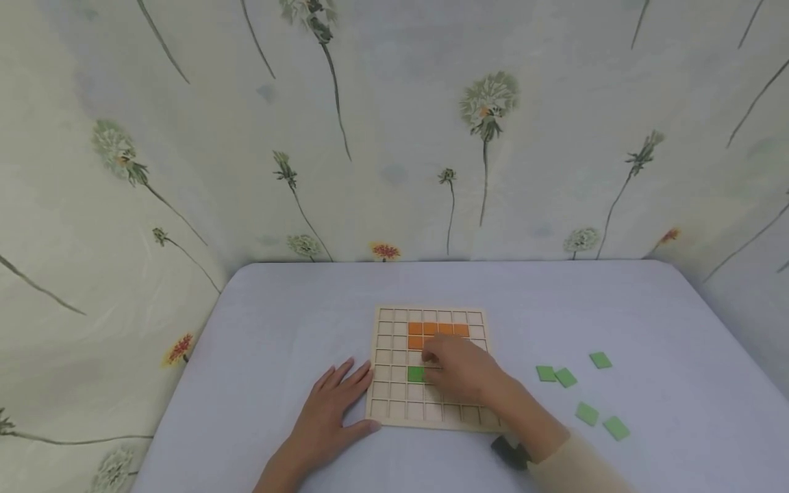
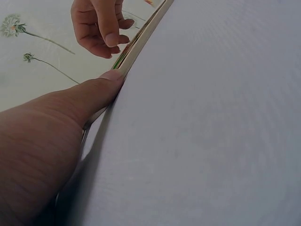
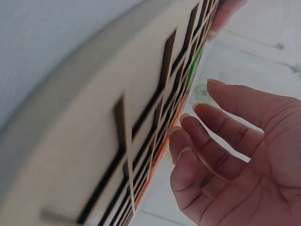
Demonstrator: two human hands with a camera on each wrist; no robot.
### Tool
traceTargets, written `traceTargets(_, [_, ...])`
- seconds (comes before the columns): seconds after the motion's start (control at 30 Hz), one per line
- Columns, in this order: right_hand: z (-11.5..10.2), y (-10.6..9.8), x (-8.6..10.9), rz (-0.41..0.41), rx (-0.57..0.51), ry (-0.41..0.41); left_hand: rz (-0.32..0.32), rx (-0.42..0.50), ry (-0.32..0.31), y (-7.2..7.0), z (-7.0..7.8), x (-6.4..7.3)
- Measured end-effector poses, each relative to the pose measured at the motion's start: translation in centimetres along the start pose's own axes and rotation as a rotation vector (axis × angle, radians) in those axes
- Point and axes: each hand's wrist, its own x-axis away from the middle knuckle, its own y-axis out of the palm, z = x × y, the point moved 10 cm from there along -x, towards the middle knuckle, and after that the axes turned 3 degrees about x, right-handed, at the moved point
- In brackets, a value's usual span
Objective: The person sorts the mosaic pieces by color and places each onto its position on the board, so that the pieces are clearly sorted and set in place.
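A wooden grid board (image 1: 388,411) lies on the table. Orange square tiles (image 1: 438,329) fill cells in its upper rows, and a green square tile (image 1: 416,374) sits in a cell lower down. My left hand (image 1: 329,418) rests flat at the board's left side, fingertips by the edge and thumb against the near left corner. Over the middle of the board is my right hand (image 1: 465,370), hiding some cells. In the right wrist view, the fingers of that right hand (image 3: 249,150) are loosely bent, apart from the thumb, with nothing visible between them.
Several loose green tiles (image 1: 587,413) lie scattered on the white table (image 1: 296,301) to the right of the board. A small dark object (image 1: 510,452) shows beside my right wrist. Flower-patterned cloth (image 1: 394,171) stands behind the table and along its sides.
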Motion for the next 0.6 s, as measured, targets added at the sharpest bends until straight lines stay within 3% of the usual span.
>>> traceTargets(0.3, [3.8, -3.4, 2.7, 0.004, 0.007, 0.093, 0.004, -0.015, -0.015, 0.1, 0.1, 0.0])
traceTargets(0.6, [9.2, -6.1, 5.8, 0.005, 0.02, 0.176, 0.003, -0.01, -0.01, 0.0, 0.2, 0.0])
